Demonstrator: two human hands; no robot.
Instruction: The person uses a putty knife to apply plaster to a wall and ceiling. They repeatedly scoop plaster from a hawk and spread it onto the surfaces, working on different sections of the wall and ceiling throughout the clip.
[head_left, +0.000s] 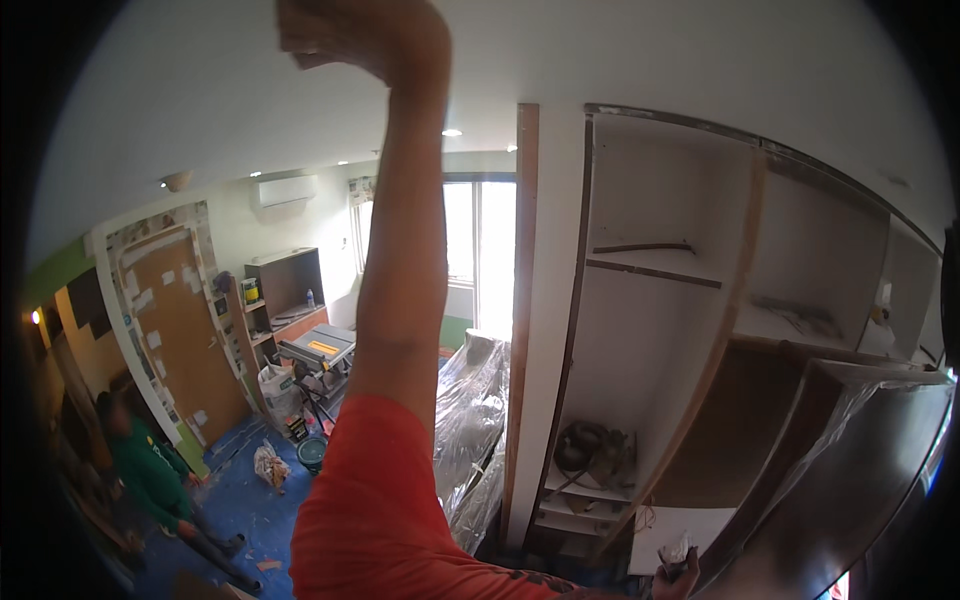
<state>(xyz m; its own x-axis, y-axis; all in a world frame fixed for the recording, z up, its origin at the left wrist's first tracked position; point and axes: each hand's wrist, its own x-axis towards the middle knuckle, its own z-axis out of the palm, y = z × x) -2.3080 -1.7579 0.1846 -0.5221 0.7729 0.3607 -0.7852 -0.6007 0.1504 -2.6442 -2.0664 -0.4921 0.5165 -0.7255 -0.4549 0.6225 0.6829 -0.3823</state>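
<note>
My left arm, in a red sleeve, reaches straight up through the middle of the view. At its end my left hand (362, 35) bends over at the wrist, close to the white ceiling (600, 50). Its fingers are curled, and the top edge of the picture cuts it off; whatever it may hold is hidden. Low on the right, my right hand (676, 580) is closed around a small whitish lump (676, 549), too small to name, in front of the built-in shelving (650, 350).
A person in green (150, 465) is at the far left, near a patched brown door (185, 330). A table saw (325, 350), a bucket (312, 453) and plastic-draped things (475, 400) stand on the blue-covered floor (225, 510). A dark cabinet (850, 470) stands at right.
</note>
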